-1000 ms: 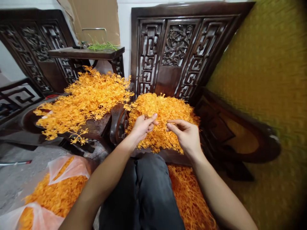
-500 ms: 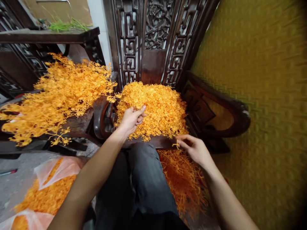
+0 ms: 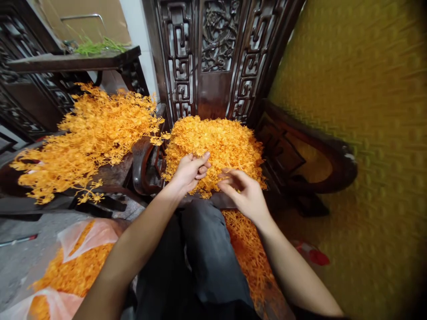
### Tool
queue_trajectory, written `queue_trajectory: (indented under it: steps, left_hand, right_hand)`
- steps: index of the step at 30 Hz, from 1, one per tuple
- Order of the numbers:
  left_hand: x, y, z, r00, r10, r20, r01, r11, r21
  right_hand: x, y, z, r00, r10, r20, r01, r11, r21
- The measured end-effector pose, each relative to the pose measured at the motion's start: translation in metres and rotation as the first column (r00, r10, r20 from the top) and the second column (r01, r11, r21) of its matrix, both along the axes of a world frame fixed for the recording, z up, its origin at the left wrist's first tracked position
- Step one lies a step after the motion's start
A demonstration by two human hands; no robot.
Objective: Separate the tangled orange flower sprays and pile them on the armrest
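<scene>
A heap of small orange plastic sprigs (image 3: 216,142) lies on the seat of a carved dark wooden chair (image 3: 213,58) in front of me. My left hand (image 3: 188,171) is closed on one orange sprig at the heap's near edge. My right hand (image 3: 245,193) hovers just to its right with fingers spread and nothing in them, fingertips close to the left hand. More orange pieces (image 3: 248,251) are piled on the floor below the right forearm, beside my dark trouser leg (image 3: 203,258).
A larger pile of branched orange sprigs (image 3: 86,138) covers the chair to the left. A clear plastic bag of orange pieces (image 3: 71,266) sits on the floor at lower left. A yellow textured wall (image 3: 367,133) stands to the right. A small wooden table (image 3: 73,62) holds green stems.
My right hand dropped to the floor pile with a small orange piece, then came back up without it, next to the left hand. The left hand stayed at the heap's edge.
</scene>
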State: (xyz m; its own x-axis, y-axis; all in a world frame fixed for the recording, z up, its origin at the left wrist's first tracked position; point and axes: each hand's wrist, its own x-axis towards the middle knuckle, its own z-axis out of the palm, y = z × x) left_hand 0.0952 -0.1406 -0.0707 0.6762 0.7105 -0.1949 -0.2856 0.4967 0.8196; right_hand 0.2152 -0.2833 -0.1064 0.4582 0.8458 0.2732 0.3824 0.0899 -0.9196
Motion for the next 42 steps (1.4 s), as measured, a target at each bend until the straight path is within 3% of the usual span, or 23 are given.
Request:
queue_trajectory:
  steps: [2, 4, 7, 10, 11, 13, 16, 20, 23, 26, 28, 32, 34, 38, 42]
  left_hand:
    - [-0.002, -0.002, 0.002, 0.997, 0.06, 0.048, -0.059, 0.998, -0.024]
    - [-0.005, 0.002, 0.002, 0.984, 0.152, 0.09, -0.147, 0.988, -0.052]
    - [-0.016, 0.019, 0.002, 0.953, 0.28, 0.119, -0.268, 0.958, -0.107]
    - [-0.027, 0.037, 0.002, 0.901, 0.412, 0.135, -0.397, 0.909, -0.123]
    - [-0.029, 0.04, 0.002, 0.894, 0.428, 0.136, -0.414, 0.903, -0.117]
    - [-0.03, 0.041, 0.001, 0.908, 0.4, 0.128, -0.389, 0.916, -0.101]
    - [-0.023, 0.03, 0.002, 0.943, 0.308, 0.126, -0.297, 0.95, -0.096]
    - [-0.012, 0.018, 0.004, 0.948, 0.291, 0.13, -0.278, 0.955, -0.104]
    - [-0.011, 0.024, 0.004, 0.916, 0.385, 0.109, -0.373, 0.92, -0.121]
    - [-0.013, 0.035, 0.001, 0.899, 0.424, 0.106, -0.413, 0.904, -0.114]
    - [-0.014, 0.038, -0.002, 0.913, 0.396, 0.099, -0.389, 0.918, -0.077]
    - [-0.015, 0.032, -0.007, 0.965, 0.259, 0.047, -0.26, 0.965, 0.031]
    - [-0.019, 0.029, -0.008, 0.984, 0.179, -0.011, -0.177, 0.98, 0.091]
    - [-0.029, 0.03, -0.009, 0.976, 0.036, -0.215, -0.001, 0.987, 0.164]
    - [-0.038, 0.033, -0.012, 0.959, -0.017, -0.281, 0.073, 0.979, 0.191]
  right_hand:
    - [-0.015, 0.028, 0.014, 0.997, -0.003, -0.083, 0.007, 0.999, 0.047]
    - [-0.023, 0.04, 0.016, 0.989, 0.014, -0.144, -0.009, 0.999, 0.033]
    - [-0.027, 0.031, 0.009, 0.954, 0.206, -0.219, -0.224, 0.972, -0.065]
    - [-0.027, 0.009, -0.002, 0.879, 0.378, -0.289, -0.433, 0.888, -0.154]
    - [-0.027, 0.005, -0.005, 0.874, 0.373, -0.312, -0.437, 0.884, -0.165]
    - [-0.026, 0.007, -0.007, 0.902, 0.272, -0.335, -0.331, 0.934, -0.133]
    - [-0.024, 0.036, -0.001, 0.929, 0.154, -0.336, -0.166, 0.986, -0.006]
    - [-0.026, 0.072, 0.013, 0.983, 0.15, -0.104, -0.149, 0.989, 0.022]
    - [-0.039, 0.054, 0.025, 0.97, 0.235, 0.069, -0.237, 0.971, 0.018]
    - [-0.045, 0.014, 0.036, 0.871, 0.492, 0.009, -0.492, 0.871, 0.006]
    - [-0.04, -0.006, 0.043, 0.84, 0.537, -0.073, -0.538, 0.843, 0.011]
    - [-0.016, -0.013, 0.049, 0.897, 0.339, -0.284, -0.345, 0.938, 0.029]
    - [-0.004, -0.007, 0.051, 0.912, 0.274, -0.305, -0.274, 0.961, 0.043]
    - [0.017, 0.018, 0.057, 0.959, 0.242, -0.148, -0.208, 0.954, 0.217]
    - [0.039, 0.067, 0.059, 0.997, 0.017, 0.079, -0.039, 0.958, 0.284]
